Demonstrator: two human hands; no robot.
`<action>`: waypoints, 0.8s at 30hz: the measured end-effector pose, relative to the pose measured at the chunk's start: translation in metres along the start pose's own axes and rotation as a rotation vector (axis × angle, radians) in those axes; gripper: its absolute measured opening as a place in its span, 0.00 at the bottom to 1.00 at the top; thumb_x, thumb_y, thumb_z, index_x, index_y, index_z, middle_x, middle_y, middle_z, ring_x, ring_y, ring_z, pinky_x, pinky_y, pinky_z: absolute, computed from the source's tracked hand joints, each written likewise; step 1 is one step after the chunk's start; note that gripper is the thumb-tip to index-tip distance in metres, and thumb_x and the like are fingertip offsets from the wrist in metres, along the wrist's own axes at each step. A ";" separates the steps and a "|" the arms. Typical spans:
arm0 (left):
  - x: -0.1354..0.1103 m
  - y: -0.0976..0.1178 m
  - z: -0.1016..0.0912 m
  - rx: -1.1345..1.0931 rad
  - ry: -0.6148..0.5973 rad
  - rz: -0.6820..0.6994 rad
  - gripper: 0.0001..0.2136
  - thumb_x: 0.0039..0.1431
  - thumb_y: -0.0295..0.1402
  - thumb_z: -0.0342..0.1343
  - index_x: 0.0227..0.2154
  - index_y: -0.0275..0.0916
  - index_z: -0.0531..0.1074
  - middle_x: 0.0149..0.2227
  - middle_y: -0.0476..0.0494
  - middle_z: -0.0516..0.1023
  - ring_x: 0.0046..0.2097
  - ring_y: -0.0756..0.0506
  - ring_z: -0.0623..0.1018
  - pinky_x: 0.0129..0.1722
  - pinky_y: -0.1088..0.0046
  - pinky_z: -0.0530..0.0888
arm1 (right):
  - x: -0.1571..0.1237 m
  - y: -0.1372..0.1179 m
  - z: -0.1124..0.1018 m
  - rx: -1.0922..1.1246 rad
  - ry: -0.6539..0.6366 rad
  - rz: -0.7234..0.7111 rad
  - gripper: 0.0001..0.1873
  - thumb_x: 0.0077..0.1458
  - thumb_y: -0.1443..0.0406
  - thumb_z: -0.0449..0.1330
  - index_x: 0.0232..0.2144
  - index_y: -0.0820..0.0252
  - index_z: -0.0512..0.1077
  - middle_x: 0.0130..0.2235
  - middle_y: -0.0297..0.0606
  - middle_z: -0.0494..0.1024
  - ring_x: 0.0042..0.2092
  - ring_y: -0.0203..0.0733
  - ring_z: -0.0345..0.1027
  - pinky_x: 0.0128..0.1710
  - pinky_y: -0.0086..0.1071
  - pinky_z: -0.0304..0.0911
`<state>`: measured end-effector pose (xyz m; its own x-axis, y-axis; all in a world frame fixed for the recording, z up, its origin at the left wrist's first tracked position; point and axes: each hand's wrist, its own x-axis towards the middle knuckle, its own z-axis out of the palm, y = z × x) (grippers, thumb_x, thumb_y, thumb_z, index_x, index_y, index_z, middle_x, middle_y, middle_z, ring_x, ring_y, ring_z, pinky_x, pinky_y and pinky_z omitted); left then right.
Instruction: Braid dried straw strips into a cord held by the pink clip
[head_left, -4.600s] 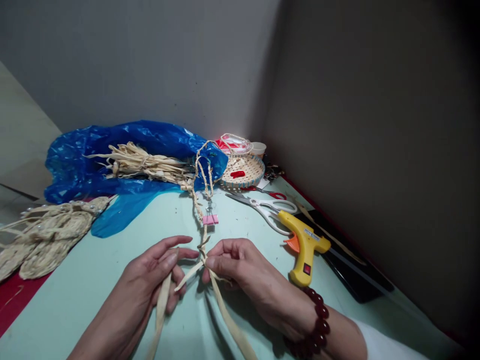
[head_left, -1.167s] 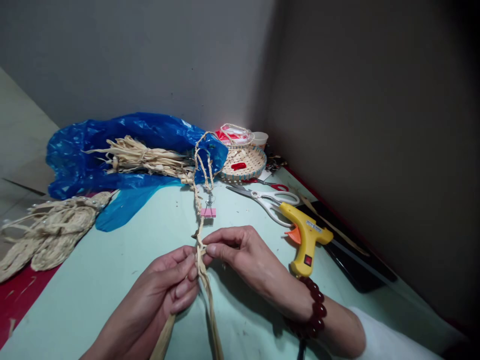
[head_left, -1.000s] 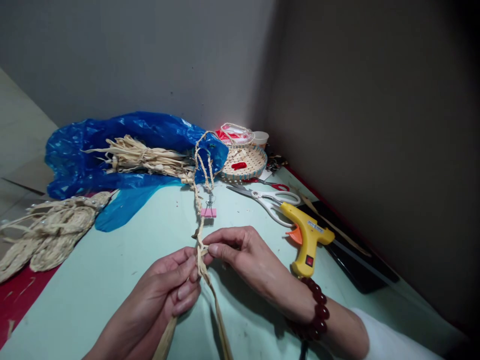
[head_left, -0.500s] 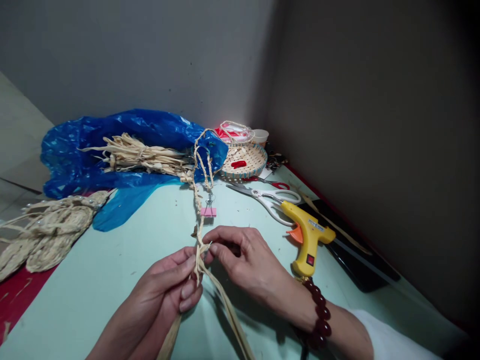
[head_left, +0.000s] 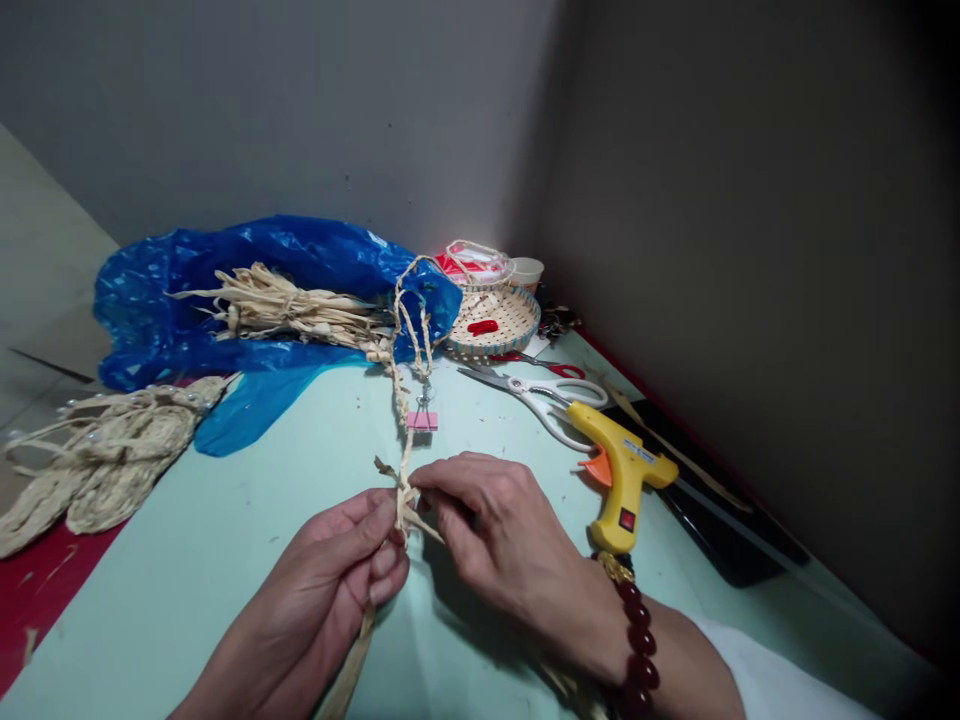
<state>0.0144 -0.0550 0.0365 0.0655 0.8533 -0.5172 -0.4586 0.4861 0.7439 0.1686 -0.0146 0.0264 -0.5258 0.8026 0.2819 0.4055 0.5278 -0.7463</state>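
A thin straw braid [head_left: 403,402] runs down the pale green table [head_left: 225,520] from a pink binder clip [head_left: 421,421] to my hands. My left hand [head_left: 330,580] is closed, pinching the braid's end between thumb and forefinger, with a loose straw strip trailing toward me. My right hand [head_left: 491,525], with a dark red bead bracelet [head_left: 636,630] on the wrist, is closed on another strip just right of the braid. Both hands meet at the braid's working end.
A yellow glue gun [head_left: 626,475] and white-handled scissors [head_left: 551,395] lie to the right. Behind them stands a small woven basket [head_left: 491,325]. A blue plastic bag [head_left: 262,290] holds a straw bundle [head_left: 292,315]. Woven straw pieces [head_left: 97,460] lie at the left edge. A dark flat object [head_left: 720,520] lies far right.
My right hand has pulled its strip across and down toward me, folding it over at the braid's end. My left hand keeps its pinch. The view shifted slightly.
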 end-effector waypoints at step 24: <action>-0.006 -0.013 0.007 1.003 0.503 0.551 0.04 0.47 0.32 0.59 0.21 0.42 0.73 0.20 0.51 0.74 0.23 0.48 0.71 0.25 0.76 0.64 | -0.005 -0.005 0.013 0.124 0.057 0.200 0.08 0.56 0.70 0.57 0.26 0.61 0.74 0.29 0.34 0.76 0.34 0.37 0.65 0.35 0.29 0.55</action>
<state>0.0261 -0.0648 0.0325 -0.3679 0.9295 0.0251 0.5737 0.2057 0.7928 0.1594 -0.0252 0.0208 -0.4002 0.9037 0.1522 0.4007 0.3219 -0.8578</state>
